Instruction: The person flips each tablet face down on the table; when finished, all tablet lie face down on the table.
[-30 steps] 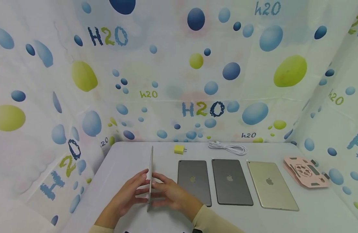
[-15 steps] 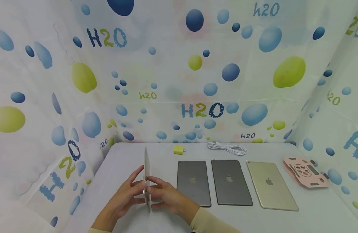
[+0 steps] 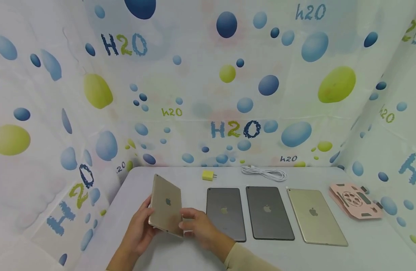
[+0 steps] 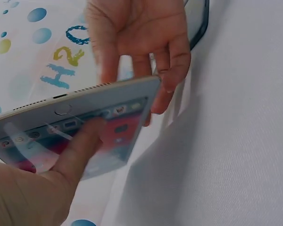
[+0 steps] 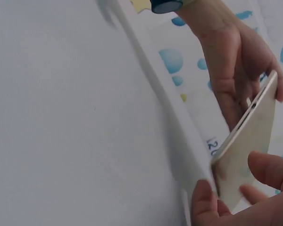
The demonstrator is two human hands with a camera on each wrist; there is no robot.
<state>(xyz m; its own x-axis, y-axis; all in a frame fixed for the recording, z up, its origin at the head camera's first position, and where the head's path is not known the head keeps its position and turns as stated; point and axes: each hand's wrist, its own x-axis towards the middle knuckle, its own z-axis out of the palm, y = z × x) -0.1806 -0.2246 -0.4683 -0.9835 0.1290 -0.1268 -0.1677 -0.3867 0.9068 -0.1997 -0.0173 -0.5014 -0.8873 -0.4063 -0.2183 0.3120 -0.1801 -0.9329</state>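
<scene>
A gold tablet [image 3: 167,205] stands tilted above the left part of the table, its back with the apple logo facing the head camera. My left hand [image 3: 138,227] grips it by its left side; in the left wrist view a finger lies across the lit screen [image 4: 120,129]. At the tablet's right edge is my right hand [image 3: 201,227], its fingers loosely bent around the lower corner. In the right wrist view its thumb [image 5: 269,170] is in front of the tablet's back; whether it touches is unclear. The tablet hides part of the left fingers.
To the right lie two dark grey tablets [image 3: 225,214] [image 3: 269,212] and another gold tablet [image 3: 316,216], backs up. Behind them are a yellow plug adapter [image 3: 208,175] and a coiled white cable [image 3: 264,173]. A pink stand [image 3: 355,200] sits at the right edge. Patterned curtains enclose the table.
The tablet has turned from edge-on to show its gold back and shifted left. My left hand has moved slightly left with it, and the right hand's fingers have come to its right edge.
</scene>
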